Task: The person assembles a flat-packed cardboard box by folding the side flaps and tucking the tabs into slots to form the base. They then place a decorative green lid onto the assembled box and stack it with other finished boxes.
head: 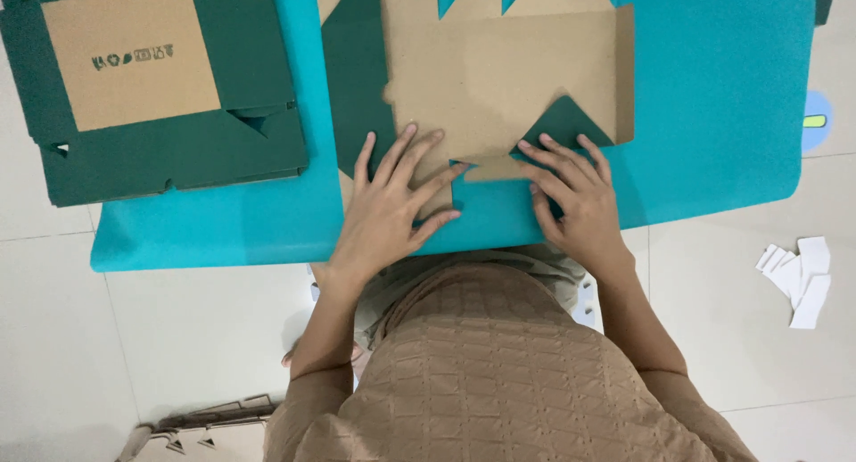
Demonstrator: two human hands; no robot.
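A teal mat (713, 96) was spread over the white floor, with 1 flat cardboard box blank (499, 70) laid on it, its long axis running away from the body. The left hand (392, 203) was pressed flat on its near edge, fingers splayed and unclenched; the right hand (575, 194) was pressed likewise on a green flap (563, 123).

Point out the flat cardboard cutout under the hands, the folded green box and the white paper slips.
flat cardboard cutout (499, 70), head view, brown middle panel.
folded green box (160, 154), head view, near green wall.
white paper slips (800, 279), head view, pile's middle.
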